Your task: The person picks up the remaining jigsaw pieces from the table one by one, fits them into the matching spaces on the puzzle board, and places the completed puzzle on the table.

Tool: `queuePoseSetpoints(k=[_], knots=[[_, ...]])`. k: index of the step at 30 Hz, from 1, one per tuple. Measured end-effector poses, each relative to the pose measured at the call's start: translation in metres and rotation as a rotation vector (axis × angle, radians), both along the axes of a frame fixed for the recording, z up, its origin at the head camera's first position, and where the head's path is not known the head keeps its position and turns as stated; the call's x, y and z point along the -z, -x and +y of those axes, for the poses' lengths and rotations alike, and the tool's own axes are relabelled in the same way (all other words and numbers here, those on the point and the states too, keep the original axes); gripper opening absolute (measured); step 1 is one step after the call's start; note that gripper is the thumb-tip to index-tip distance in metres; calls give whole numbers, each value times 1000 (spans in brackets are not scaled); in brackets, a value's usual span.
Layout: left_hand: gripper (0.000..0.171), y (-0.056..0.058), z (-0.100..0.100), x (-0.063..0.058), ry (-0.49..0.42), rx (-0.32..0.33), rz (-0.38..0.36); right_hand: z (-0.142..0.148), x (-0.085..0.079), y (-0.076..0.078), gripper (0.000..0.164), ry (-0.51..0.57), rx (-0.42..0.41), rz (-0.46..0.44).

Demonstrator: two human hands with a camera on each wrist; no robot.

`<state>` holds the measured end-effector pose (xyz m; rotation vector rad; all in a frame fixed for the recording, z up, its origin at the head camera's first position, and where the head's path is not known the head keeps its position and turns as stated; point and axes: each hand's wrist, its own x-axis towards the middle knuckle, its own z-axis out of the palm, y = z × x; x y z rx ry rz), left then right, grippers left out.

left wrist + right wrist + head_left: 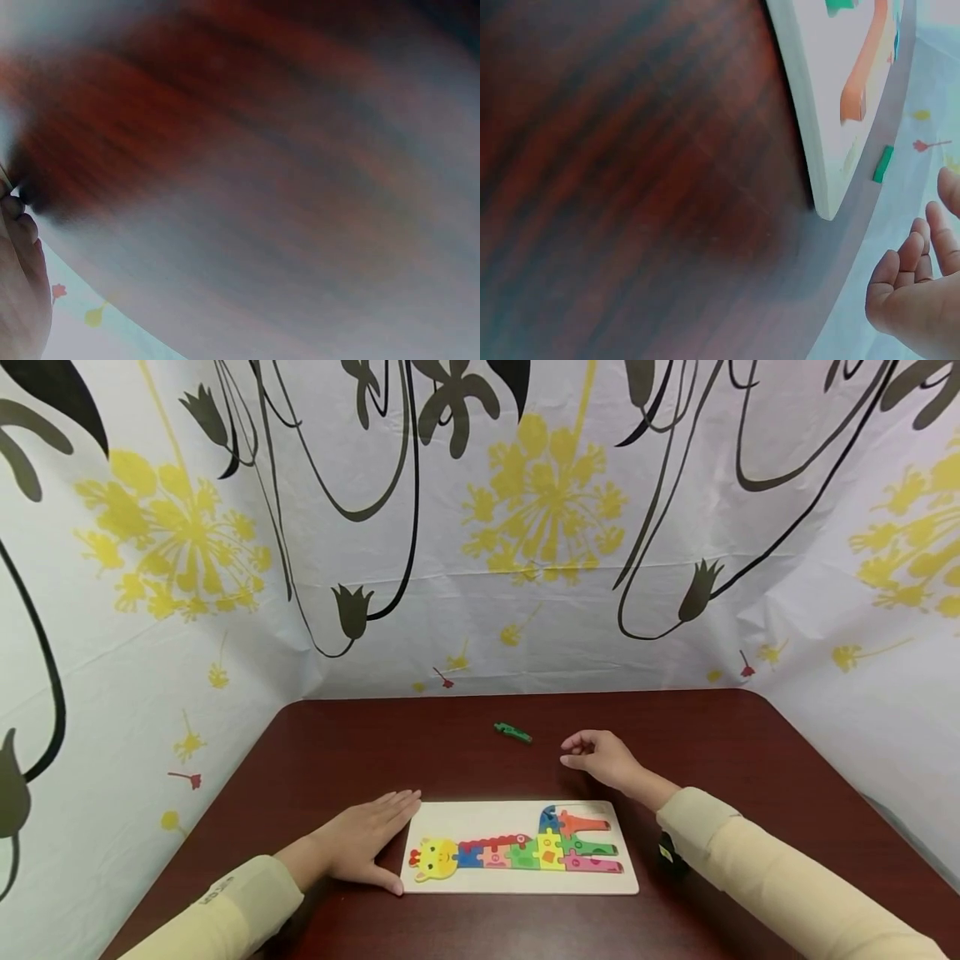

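A pale wooden puzzle board [495, 817] lies flat on the table, and a colourful giraffe of jigsaw pieces [523, 852] fills its middle. At the board's left edge rests my left hand [363, 839], fingers straight and thumb spread; only part of this hand [22, 285] shows in the left wrist view. My right hand [606, 760] hovers beyond the board's far right corner with loosely bent fingers and nothing in them. To its left lies a small green puzzle piece [513, 732], apart from the hand. In the right wrist view that green piece [883, 164] appears past the board's corner.
The dark reddish-brown table [405, 743] has rounded far corners. Behind it and along both sides hangs a white cloth [442, 602] with yellow, grey and black flower prints. A small black object [672, 855] is partly hidden at the right sleeve.
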<state>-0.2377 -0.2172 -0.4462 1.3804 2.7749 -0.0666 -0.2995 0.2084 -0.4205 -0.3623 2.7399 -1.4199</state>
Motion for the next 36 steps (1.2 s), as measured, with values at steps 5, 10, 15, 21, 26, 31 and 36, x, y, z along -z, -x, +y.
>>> queuePoseSetpoints(k=[5, 10, 15, 21, 26, 31, 36], knots=[[114, 0, 0, 0, -4, 1, -4, -5, 2, 11, 29, -3, 15, 11], [114, 0, -1, 1, -4, 1, 6, -13, 2, 22, 29, -4, 29, 1], [113, 0, -1, 1, -8, 3, 6, -20, -1, 31, 28, -11, 30, -9], [114, 0, -2, 2, -9, 8, 12, -30, 1, 42, 29, -22, 45, -35], [113, 0, -1, 1, -14, 14, 22, -36, 3, 50, 32, 9, 51, -60], [113, -1, -1, 1, -8, 9, 14, -40, 3, 56, 33, 21, 45, -77], [113, -1, -1, 1, -5, 3, 7, -43, 4, 59, 33, 16, 44, -94]])
